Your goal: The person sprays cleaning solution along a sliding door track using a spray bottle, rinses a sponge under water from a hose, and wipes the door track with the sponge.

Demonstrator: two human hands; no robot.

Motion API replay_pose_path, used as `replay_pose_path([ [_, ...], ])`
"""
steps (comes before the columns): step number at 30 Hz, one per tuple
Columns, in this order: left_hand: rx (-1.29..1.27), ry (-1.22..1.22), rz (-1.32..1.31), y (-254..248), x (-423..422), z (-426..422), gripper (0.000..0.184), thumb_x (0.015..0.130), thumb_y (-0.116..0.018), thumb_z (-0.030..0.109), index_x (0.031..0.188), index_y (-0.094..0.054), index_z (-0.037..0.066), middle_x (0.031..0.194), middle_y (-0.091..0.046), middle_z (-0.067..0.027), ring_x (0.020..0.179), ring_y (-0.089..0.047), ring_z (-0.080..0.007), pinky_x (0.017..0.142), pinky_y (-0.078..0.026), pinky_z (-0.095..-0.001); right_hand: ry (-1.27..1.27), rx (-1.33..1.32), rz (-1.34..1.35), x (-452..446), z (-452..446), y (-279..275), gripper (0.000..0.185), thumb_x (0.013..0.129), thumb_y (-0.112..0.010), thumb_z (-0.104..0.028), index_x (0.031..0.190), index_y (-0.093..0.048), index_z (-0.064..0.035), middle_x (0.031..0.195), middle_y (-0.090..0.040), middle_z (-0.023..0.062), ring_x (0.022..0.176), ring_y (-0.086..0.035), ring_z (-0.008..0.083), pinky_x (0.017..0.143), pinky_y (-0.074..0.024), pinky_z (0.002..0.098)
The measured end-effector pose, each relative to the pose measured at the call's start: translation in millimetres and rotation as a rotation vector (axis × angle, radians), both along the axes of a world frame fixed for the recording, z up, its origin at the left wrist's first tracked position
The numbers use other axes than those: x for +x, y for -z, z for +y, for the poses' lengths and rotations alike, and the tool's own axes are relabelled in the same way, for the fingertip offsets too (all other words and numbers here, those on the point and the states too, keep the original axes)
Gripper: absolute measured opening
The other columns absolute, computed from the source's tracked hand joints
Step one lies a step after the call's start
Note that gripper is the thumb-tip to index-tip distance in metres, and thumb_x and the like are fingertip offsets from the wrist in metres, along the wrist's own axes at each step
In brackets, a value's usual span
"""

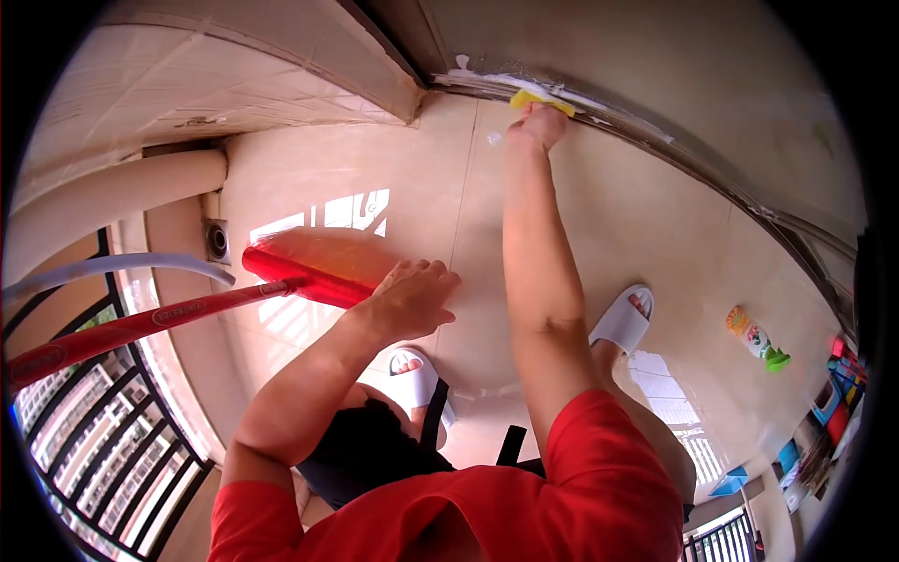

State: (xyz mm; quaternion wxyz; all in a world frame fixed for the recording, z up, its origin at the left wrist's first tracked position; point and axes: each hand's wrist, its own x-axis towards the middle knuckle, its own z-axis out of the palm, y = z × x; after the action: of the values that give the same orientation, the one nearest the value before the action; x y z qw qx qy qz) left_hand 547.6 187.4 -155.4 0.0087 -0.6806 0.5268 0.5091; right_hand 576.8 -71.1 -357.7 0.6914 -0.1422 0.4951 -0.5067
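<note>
My right hand point(540, 127) reaches far forward, closed on a yellow sponge point(530, 98). The sponge presses against the floor-level metal track point(646, 145) along the foot of a panel, where white foam point(493, 78) lies. My left hand point(412, 295) hovers over the tiles with its fingers apart and loosely bent, holding nothing. It is beside the end of a red broom head point(314, 279), and I cannot tell whether they touch. The broom's red handle point(140, 323) runs off to the left.
A bottle with a green nozzle point(752, 339) lies on the tiled floor point(468, 197) at right. Colourful items point(829, 403) crowd the far right edge. At left are a floor drain point(217, 242), a grey hose point(122, 270) and a black railing point(112, 440). My white slippers point(622, 320) stand apart.
</note>
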Motion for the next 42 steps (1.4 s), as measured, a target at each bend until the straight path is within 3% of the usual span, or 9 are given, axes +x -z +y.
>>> replay_pose_path([
  [4,0.000,-0.025,0.001,4.6,-1.9,-4.6,0.041,0.084,-0.068,0.022,0.121,-0.055,0.009,0.121,-0.055,-0.0126,0.117,-0.049,-0.0328,0.100,-0.036,-0.0436,-0.063,0.417,-0.098,46.4,30.1,-43.8,0.022,0.084,-0.043,0.009,0.102,-0.052,0.0011,0.099,-0.054,0.0107,0.089,-0.057,0.0260,0.084,-0.0529,0.0369],
  [5,0.000,-0.044,0.007,6.1,-2.4,-4.1,0.043,0.084,-0.068,0.022,0.122,-0.054,0.009,0.122,-0.054,-0.0126,0.118,-0.049,-0.0332,0.100,-0.036,-0.0437,-0.061,0.440,-0.114,38.6,19.4,-50.4,0.021,0.080,-0.040,0.005,0.098,-0.047,-0.0052,0.084,-0.046,0.0018,0.067,-0.042,0.0125,0.053,-0.0359,0.0246],
  [8,0.068,-0.051,-0.016,-3.0,1.5,-10.2,0.044,0.085,-0.066,0.022,0.125,-0.053,0.010,0.124,-0.053,-0.0125,0.119,-0.048,-0.0334,0.101,-0.036,-0.0436,0.004,0.214,0.008,-30.9,-32.6,-39.2,0.010,0.076,-0.041,0.004,0.076,-0.046,-0.0047,0.075,-0.049,0.0033,0.064,-0.044,0.0152,0.054,-0.0370,0.0261],
  [11,-0.031,-0.061,-0.028,2.1,-2.2,-3.2,0.042,0.082,-0.069,0.022,0.118,-0.056,0.004,0.115,-0.057,-0.0143,0.113,-0.052,-0.0304,0.098,-0.039,-0.0424,0.110,0.014,0.177,-99.5,-81.3,-30.3,0.019,0.086,-0.031,0.000,0.091,-0.049,-0.0020,0.089,-0.056,0.0065,0.076,-0.050,0.0173,0.074,-0.0456,0.0298],
  [15,-0.008,-0.009,-0.020,11.1,-3.3,-5.6,0.042,0.082,-0.069,0.022,0.118,-0.056,0.004,0.114,-0.057,-0.0143,0.112,-0.052,-0.0309,0.098,-0.040,-0.0425,0.134,-0.075,0.169,-55.6,-53.5,-14.9,0.029,0.084,-0.035,0.002,0.110,-0.045,-0.0058,0.094,-0.053,0.0040,0.078,-0.048,0.0154,0.075,-0.0426,0.0281],
  [21,0.070,0.018,-0.006,15.4,-7.2,-21.9,0.043,0.085,-0.065,0.021,0.123,-0.053,0.007,0.125,-0.053,-0.0141,0.118,-0.049,-0.0319,0.101,-0.036,-0.0426,-0.067,0.306,-0.152,4.8,3.6,-40.8,0.030,0.070,-0.047,0.016,0.093,-0.047,-0.0016,0.098,-0.051,0.0071,0.086,-0.052,0.0195,0.073,-0.0467,0.0299],
  [28,0.019,-0.008,-0.007,16.2,-1.2,-8.0,0.043,0.084,-0.065,0.023,0.122,-0.053,0.006,0.121,-0.055,-0.0147,0.115,-0.050,-0.0326,0.100,-0.037,-0.0431,0.233,-0.105,0.247,-152.9,-119.7,-26.4,0.024,0.085,-0.035,0.000,0.103,-0.050,-0.0047,0.094,-0.057,0.0054,0.081,-0.051,0.0179,0.074,-0.0451,0.0296],
  [35,0.040,0.059,0.037,28.2,-7.7,-26.7,0.046,0.085,-0.065,0.025,0.125,-0.052,0.007,0.128,-0.052,-0.0139,0.120,-0.048,-0.0326,0.103,-0.034,-0.0426,0.088,-0.132,0.117,-48.1,-25.7,-10.3,0.031,0.087,-0.033,0.006,0.113,-0.047,-0.0040,0.103,-0.053,0.0037,0.082,-0.052,0.0121,0.073,-0.0436,0.0245],
  [42,0.006,0.026,0.026,33.6,-6.5,-29.2,0.046,0.082,-0.067,0.022,0.122,-0.053,0.005,0.122,-0.055,-0.0159,0.116,-0.050,-0.0332,0.102,-0.036,-0.0419,0.212,-0.168,0.283,-218.3,-169.6,-8.4,0.030,0.086,-0.036,0.005,0.110,-0.052,-0.0044,0.098,-0.058,0.0043,0.077,-0.053,0.0141,0.067,-0.0439,0.0265],
])
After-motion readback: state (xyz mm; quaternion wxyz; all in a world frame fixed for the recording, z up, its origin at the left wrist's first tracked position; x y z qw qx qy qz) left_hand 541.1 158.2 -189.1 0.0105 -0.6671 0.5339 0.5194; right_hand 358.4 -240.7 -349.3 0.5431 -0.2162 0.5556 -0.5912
